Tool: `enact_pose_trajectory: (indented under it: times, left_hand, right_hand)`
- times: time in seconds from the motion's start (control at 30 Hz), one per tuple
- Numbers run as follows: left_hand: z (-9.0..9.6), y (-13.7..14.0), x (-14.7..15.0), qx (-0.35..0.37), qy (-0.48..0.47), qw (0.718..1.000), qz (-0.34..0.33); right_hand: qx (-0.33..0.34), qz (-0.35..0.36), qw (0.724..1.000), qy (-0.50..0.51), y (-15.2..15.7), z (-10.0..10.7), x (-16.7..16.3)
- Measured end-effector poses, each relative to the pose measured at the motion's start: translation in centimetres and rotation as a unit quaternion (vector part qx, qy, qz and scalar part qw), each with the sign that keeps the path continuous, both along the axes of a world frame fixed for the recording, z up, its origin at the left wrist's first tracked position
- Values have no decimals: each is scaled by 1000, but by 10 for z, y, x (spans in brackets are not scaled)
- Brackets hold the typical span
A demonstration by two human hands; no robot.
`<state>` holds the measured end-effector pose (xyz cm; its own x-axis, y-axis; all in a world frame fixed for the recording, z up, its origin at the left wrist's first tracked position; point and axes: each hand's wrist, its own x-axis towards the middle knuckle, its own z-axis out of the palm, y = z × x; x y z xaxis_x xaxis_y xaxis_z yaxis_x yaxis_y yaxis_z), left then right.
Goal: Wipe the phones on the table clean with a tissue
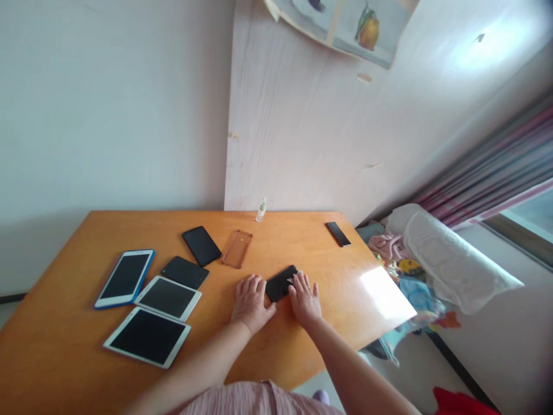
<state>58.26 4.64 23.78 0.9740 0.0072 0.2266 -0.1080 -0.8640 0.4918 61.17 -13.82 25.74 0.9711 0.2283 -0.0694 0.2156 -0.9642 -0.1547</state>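
A black phone (276,285) lies on the wooden table in front of me, screen side or back I cannot tell. My left hand (251,302) rests palm down at its left end, fingers spread on the tabletop and thumb by the phone's lower corner. On the phone's right end lie the fingertips of my right hand (306,300), stretched out and partly apart. A small pale patch shows at those fingertips; whether it is a thing or a reflection I cannot tell. Beyond my left hand sits a clear brownish phone case (237,249).
White-framed tablets (169,297) and dark devices (201,245) lie at the left, one in a blue case (142,279). A small clear bottle (261,210) stands at the table's (302,242) back edge. Another phone (337,234) lies back right. Bedding (449,253) is piled beyond the right edge.
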Motion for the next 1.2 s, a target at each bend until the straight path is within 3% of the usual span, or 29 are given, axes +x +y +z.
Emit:
enact_pose_trajectory:
  times: [0.2,0.37,0.43,0.57,0.63,0.73,0.8,0.97,1.03,1.13,1.2]
  left_hand:
    - [3,0,-1,-6,8,1000,0]
    - [6,-2,-1,4,13,1000,2]
    - [6,-2,-2,3,18,1000,2]
    - [5,-3,-3,-6,20,1000,10]
    - [5,-3,-3,-10,20,1000,11]
    - [7,-4,-3,-12,21,1000,11]
    - [7,-4,-3,-8,22,1000,12]
    - [5,-3,-4,-4,34,999,12]
    - [5,-3,-4,-4,35,999,10]
    - [7,-4,-4,-2,37,999,10]
    - [7,-4,-4,-5,41,999,14]
  right_hand:
    - [27,183,983,-3,1,-11,-27]
    - [-27,36,999,-17,-13,-13,-5]
    - [-26,63,998,-18,-11,-14,-6]
    - [10,212,977,-6,-9,-16,-19]
    - [6,190,982,-8,-14,-16,-12]
    - [-18,76,997,-23,-17,-14,7]
    - [-19,65,997,-25,-13,-14,10]
    - [18,255,967,-3,-3,-13,-7]
    - [8,232,973,-8,-7,-11,2]
    - [-21,116,993,-23,-13,-9,24]
    - [-20,111,993,-25,-9,-8,27]
